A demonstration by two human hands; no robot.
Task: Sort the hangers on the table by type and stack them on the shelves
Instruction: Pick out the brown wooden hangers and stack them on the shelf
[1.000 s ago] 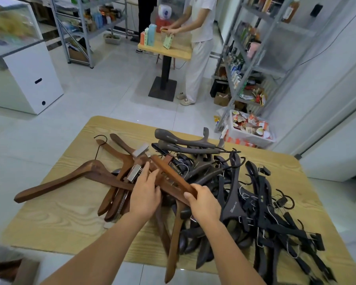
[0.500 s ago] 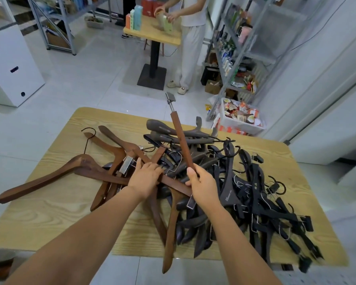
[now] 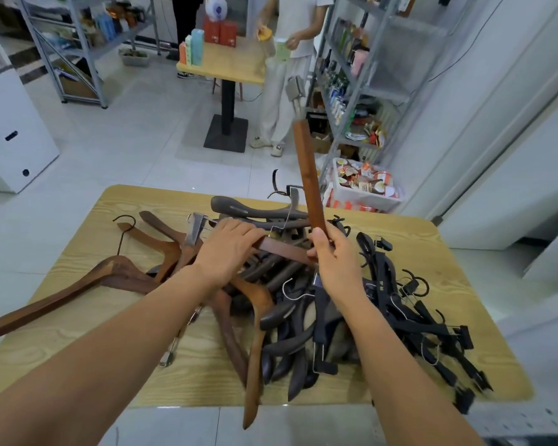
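Observation:
A heap of hangers covers the wooden table (image 3: pixel 78 342): brown wooden coat hangers (image 3: pixel 71 294) at the left, dark grey moulded hangers (image 3: pixel 287 346) in the middle, black clip hangers (image 3: pixel 432 329) at the right. My right hand (image 3: pixel 334 252) grips a brown wooden clip bar hanger (image 3: pixel 308 175) by its lower end and holds it nearly upright, its metal clip at the top. My left hand (image 3: pixel 229 249) holds a second brown clip bar hanger (image 3: pixel 281 247) that lies across the heap.
A metal shelf unit (image 3: pixel 361 91) full of goods stands beyond the table's far right. A white bin (image 3: pixel 364 188) of packets sits on the floor beside it. A person stands at a small pedestal table (image 3: pixel 229 66) further back. Another shelf unit (image 3: pixel 78 43) is at the far left.
My right hand has lifted the brown clip bar hanger off the heap and swung it from lying flat to nearly upright. My left hand has shifted right onto another bar.

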